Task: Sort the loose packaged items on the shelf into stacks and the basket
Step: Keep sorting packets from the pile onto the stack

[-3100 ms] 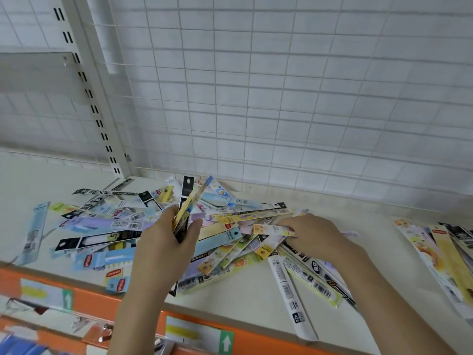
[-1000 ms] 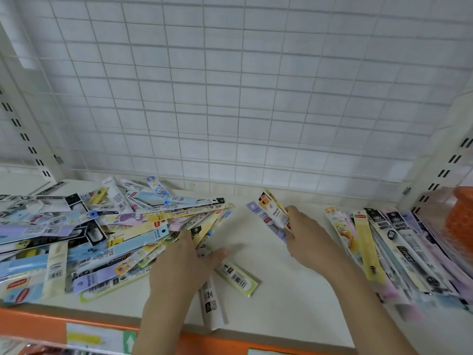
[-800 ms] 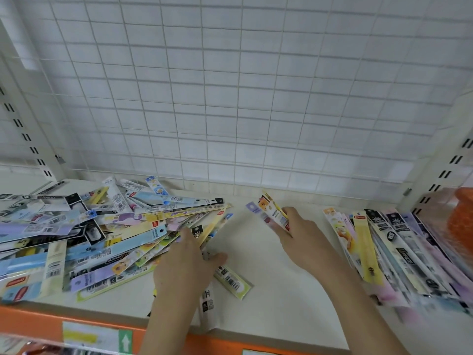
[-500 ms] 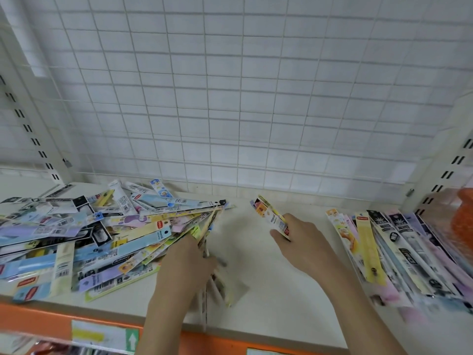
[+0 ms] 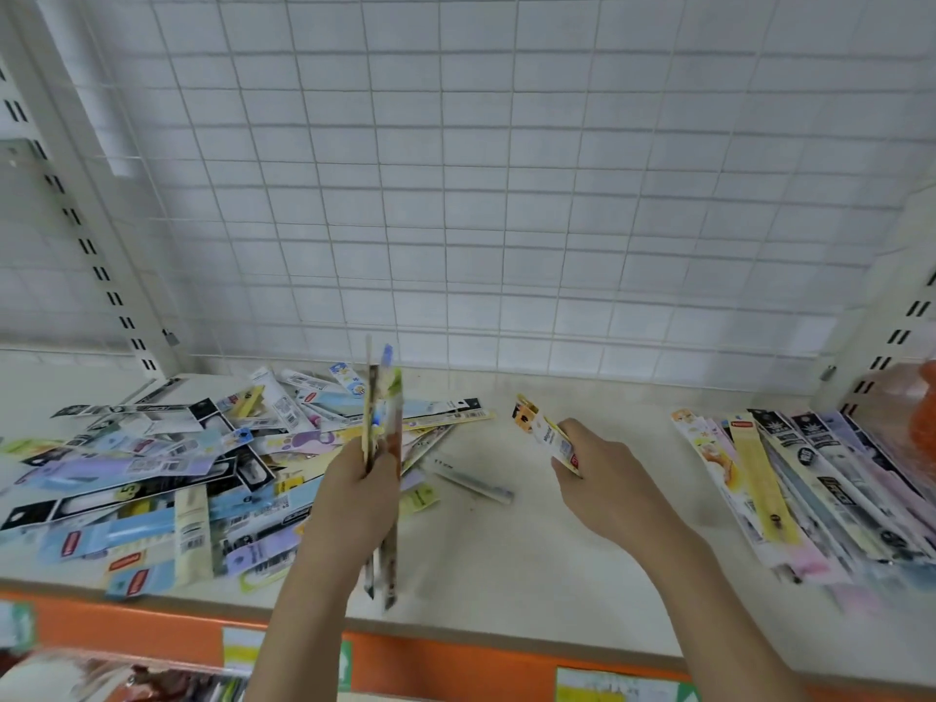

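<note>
Left hand (image 5: pixel 357 491) grips upright packs (image 5: pixel 381 423), right hand (image 5: pixel 602 473) holds one (image 5: pixel 544 433); pile (image 5: pixel 152 473) big, stack (image 5: pixel 810 488) started.

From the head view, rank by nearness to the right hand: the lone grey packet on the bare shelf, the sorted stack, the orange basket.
From the right hand:
1. Lone grey packet, just to its left.
2. Sorted stack, to its right.
3. Orange basket, far right edge.

2 hands (image 5: pixel 354 499), 1 loose pkt pile (image 5: pixel 152 478), 1 sorted stack (image 5: pixel 810 488), 1 shelf (image 5: pixel 506 575)
</note>
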Demonstrator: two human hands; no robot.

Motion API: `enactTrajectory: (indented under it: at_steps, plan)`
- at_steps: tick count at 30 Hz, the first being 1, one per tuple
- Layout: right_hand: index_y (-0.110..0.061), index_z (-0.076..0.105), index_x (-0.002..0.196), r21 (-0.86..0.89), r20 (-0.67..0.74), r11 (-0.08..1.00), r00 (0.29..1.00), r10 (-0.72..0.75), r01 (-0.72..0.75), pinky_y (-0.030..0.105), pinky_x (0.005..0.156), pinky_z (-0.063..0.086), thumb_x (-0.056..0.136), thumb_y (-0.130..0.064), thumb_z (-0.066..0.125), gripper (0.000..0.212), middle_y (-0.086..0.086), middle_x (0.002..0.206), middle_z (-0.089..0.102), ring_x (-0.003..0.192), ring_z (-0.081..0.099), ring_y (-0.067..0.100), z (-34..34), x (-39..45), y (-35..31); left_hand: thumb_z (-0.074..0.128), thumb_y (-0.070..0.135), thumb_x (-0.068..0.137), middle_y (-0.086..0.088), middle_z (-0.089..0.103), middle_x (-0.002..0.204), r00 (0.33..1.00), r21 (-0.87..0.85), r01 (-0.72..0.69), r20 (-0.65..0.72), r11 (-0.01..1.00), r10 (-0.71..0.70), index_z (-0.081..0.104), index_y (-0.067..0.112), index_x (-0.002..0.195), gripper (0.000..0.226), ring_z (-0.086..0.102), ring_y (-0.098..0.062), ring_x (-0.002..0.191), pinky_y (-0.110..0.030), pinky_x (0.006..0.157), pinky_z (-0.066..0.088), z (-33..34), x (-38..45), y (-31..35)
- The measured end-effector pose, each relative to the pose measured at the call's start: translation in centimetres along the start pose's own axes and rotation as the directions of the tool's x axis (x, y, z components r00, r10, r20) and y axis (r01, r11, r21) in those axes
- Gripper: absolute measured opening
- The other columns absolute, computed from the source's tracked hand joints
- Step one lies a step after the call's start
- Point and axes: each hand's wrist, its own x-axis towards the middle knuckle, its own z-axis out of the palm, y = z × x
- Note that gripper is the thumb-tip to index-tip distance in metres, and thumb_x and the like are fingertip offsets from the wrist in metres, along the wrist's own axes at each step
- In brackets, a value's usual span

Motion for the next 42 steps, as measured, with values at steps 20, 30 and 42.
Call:
enactTrajectory:
  at_steps: [20,30,42]
  plan:
    - [-0.019,0.048,0.125,-0.167,0.129,0.986,0.991,0.021,0.001,0.034,0.081,0.043,0.087,-0.047,0.054,0.048,0.007,0.115,0.052,0.107,0.053,0.025,5.7,3.6,-6.3,0.041,0.030,0.098,-0.003,0.042,0.060,0.983,-0.151,-0.081,-0.178,0.985,0.053,0.043,0.008,0.075,0.031,0.039,-0.017,0.047,-0.025,0.046,0.035,-8.1,1.5,-3.3]
    - [-0.020,0.044,0.079,-0.253,0.188,0.965,0.976,0.113,-0.063,0.029,0.062,0.039,0.088,-0.034,0.052,0.018,0.000,0.088,0.055,0.082,0.054,0.024,2.7,2.8,-4.9,0.043,0.028,0.097,-0.008,0.049,0.064,0.987,-0.133,-0.094,-0.145,0.987,0.074,0.048,0.012,0.073,0.030,0.046,-0.019,0.054,-0.026,0.051,0.040,-7.7,2.7,-3.2]
    - [-0.021,0.047,0.095,-0.314,0.088,0.925,0.964,0.251,-0.212,0.030,0.064,0.041,0.083,-0.060,0.049,0.041,-0.002,0.090,0.057,0.083,0.057,0.023,0.2,-0.4,-1.8,0.049,0.025,0.094,-0.001,0.034,0.052,0.979,0.013,-0.204,-0.012,0.979,0.204,0.037,0.012,0.063,0.036,0.034,-0.020,0.048,-0.029,0.052,0.030,-4.7,3.9,-2.7]
